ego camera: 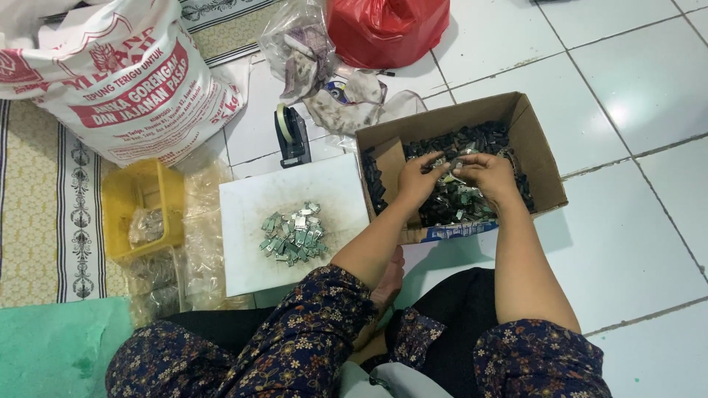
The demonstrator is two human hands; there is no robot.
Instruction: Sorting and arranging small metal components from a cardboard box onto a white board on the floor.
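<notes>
- Left hand (419, 177) and right hand (487, 175) meet inside the cardboard box (535, 155), fingers pinched on small metal clips (450, 166).
- White board (251, 243) carries a clip pile (293, 234).

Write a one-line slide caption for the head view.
Seated on a tiled floor, both hands, left hand and right hand, sort small parts in a cardboard box beside a white board.

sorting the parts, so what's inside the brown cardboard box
The brown cardboard box holds small black parts mixed with silvery metal pieces. Both hands cover the middle; the bottom is hidden.
</notes>
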